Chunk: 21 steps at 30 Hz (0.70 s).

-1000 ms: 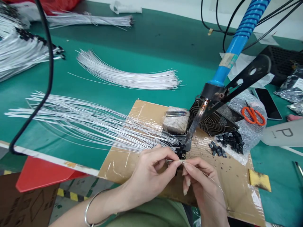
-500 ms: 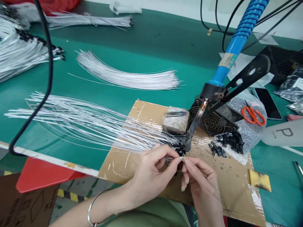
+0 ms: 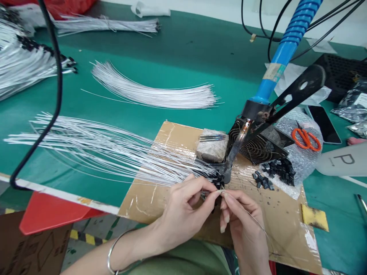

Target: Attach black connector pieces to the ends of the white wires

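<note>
My left hand (image 3: 186,214) is closed in a pinch, thumb against forefinger, over the front of the cardboard. What its fingertips hold is too small to make out. Meeting them tip to tip, my right hand (image 3: 245,223) pinches a thin wire (image 3: 256,220) that trails back across its fingers. Just behind the fingertips hangs the tip of a soldering iron (image 3: 239,141) with a blue handle, fixed on a black bracket. A loose spread of white wires (image 3: 114,149) lies to the left, their black-tipped ends (image 3: 216,177) beside my left fingers.
Small black parts (image 3: 279,172) lie on bubble wrap to the right, near orange scissors (image 3: 306,138) and a phone (image 3: 323,124). A black fan (image 3: 258,147) stands behind the iron. A yellow sponge (image 3: 314,217) sits at the cardboard's (image 3: 286,225) right edge. Another white wire bundle (image 3: 155,91) lies farther back.
Both hands keep the same pinch at the same spot. Only the view has shifted very slightly.
</note>
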Tool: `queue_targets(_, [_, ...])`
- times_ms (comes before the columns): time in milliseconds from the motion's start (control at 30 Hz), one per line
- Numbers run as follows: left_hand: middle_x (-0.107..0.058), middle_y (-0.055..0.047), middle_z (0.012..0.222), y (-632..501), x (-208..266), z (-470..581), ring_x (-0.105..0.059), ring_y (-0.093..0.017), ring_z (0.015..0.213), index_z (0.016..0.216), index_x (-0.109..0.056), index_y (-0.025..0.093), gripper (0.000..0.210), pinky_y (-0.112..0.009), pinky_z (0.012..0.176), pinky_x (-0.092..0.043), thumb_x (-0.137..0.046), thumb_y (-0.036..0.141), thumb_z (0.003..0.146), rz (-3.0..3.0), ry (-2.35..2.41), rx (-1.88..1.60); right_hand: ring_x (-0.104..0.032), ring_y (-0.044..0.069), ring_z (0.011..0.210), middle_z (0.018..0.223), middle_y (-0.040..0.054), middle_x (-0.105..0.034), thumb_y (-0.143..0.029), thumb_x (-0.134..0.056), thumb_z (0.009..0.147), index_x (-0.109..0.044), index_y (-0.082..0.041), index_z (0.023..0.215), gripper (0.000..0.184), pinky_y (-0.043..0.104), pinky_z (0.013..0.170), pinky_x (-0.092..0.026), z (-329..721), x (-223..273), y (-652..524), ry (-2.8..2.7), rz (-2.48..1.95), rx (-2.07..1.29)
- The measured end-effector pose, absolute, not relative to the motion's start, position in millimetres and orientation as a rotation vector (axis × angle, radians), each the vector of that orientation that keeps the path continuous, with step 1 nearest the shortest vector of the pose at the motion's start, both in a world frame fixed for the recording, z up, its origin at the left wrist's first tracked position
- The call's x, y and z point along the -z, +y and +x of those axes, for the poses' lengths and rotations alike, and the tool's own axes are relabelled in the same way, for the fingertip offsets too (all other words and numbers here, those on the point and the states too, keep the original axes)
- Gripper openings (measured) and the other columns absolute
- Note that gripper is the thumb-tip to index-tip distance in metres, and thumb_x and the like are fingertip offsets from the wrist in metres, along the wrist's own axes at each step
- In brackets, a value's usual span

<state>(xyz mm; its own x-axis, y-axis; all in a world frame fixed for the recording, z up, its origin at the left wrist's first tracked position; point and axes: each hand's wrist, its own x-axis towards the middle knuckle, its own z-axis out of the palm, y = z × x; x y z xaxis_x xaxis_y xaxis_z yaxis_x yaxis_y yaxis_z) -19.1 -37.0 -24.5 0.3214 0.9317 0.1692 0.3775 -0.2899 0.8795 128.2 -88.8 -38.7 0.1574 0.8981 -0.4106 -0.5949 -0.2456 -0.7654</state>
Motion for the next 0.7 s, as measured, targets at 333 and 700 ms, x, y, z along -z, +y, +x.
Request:
queue_targets(333, [-0.051, 0.005, 0.055, -42.7, 28.8, -15.7, -0.036, -0.009, 0.049, 0.083, -0.071, 0.018, 0.018, -0.022, 0.044, -0.027, -0.063, 0.018, 0.099, 1.661, 1.182, -0.902, -0.056, 0.005, 0.047, 0.065, -0.0005, -0.070, -0.039, -0.094, 0.080, -0.088, -0.022, 0.081, 0.018, 0.011, 0.044, -0.053, 112.2, 38.1, -89.8, -0.265, -1.087, -1.362])
queue_targets(700, [-0.070, -0.005, 0.069, -26.1, 22.8, -16.1, -0.056, -0.012, 0.057, 0.083, -0.077, 0.015, 0.015, -0.022, 0.052, -0.043, -0.072, 0.028, 0.086, 1.271, 1.242, -0.882, -0.070, 0.018, 0.062, 0.090, 0.0101, -0.081, -0.067, -0.078, 0.086, -0.085, -0.018, 0.092, 0.050, 0.032, 0.061, -0.059, 179.1, 53.2, -109.2, -0.620, -1.823, -0.605])
